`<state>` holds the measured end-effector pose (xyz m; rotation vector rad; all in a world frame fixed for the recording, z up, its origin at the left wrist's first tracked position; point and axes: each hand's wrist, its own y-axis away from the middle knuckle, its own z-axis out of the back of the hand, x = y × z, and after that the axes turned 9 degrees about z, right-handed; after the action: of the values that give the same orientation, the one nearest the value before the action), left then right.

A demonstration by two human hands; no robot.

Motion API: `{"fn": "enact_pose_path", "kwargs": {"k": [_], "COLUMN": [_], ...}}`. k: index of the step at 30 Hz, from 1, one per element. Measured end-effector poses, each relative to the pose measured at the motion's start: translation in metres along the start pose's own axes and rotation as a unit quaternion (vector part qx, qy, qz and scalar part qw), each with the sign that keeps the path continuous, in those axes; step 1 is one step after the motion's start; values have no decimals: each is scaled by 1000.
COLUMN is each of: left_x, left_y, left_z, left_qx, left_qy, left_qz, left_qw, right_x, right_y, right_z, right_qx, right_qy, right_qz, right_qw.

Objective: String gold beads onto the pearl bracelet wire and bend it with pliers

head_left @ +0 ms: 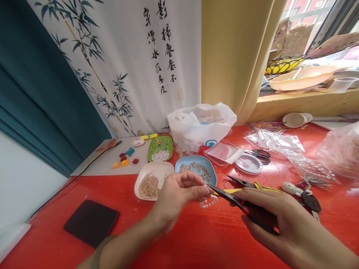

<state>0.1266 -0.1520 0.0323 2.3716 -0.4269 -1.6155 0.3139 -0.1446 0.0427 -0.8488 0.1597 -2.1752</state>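
My left hand [179,194] pinches one end of a small beaded bracelet [209,202], whose pale beads hang in a loop below the fingertips. Wrapped around dark-handled needle-nose pliers [234,200], my right hand [280,216] points their tips at the pinched end. The tips come right up to the left fingertips; I cannot tell whether they grip the bracelet. Behind the left hand are a blue tray [214,175] of gold-coloured pieces and a white tray [137,186] of gold beads. A second pair of pliers with yellow handles [266,188] lies just beyond the right hand.
A green tray [169,144] of white beads stands farther back, near a white plastic bag [182,125]. Scissors [262,155], a round plastic lid [248,164] and clear packets [275,140] lie at right. A black flat object [91,222] rests at left.
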Motion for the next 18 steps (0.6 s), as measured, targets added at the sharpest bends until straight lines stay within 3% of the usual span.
{"fn": "enact_pose_path", "kwargs": {"k": [5, 11, 18], "left_x": [-1, -1, -1], "left_y": [0, 2, 2], "left_z": [0, 1, 1], "left_qx": [21, 31, -27], "left_qy": [-69, -80, -145], "left_qz": [-12, -83, -148], "left_qw": [997, 993, 978], "right_x": [-2, -3, -3], "right_y": [2, 2, 2], "right_z": [-1, -1, 0], "right_qx": [-2, 4, -1], "right_qy": [9, -1, 1], "right_qz": [-8, -5, -3], "right_qw": [1000, 1000, 1000]}}
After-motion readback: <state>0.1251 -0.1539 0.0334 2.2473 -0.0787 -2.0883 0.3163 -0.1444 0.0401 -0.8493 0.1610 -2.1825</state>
